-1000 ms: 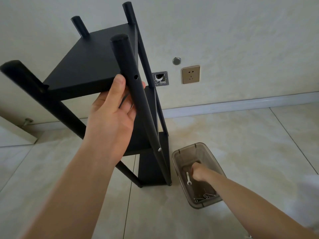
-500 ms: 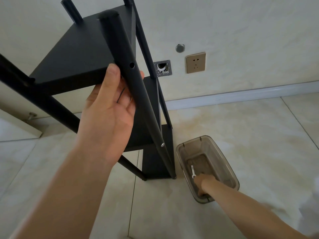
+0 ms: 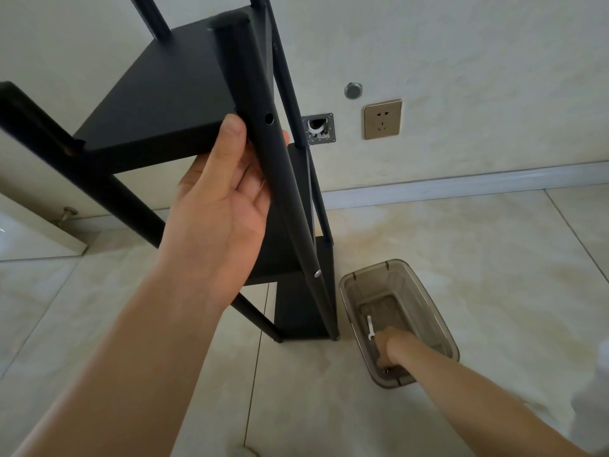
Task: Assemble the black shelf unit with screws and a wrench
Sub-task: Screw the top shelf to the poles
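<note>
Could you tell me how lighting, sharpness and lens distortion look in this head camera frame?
Head view: soft, even light, no harsh glare; the black shelf unit loses surface detail; wide-angle bends the baseboard; the white blur at the right edge is out of focus.

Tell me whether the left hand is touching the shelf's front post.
Touching. The head view shows the left hand with thumb and fingers wrapped round the front post.

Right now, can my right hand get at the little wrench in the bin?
Probably yes. The right hand is already down inside the open bin, and the wrench lies uncovered just beside its fingers, with nothing between them.
</note>
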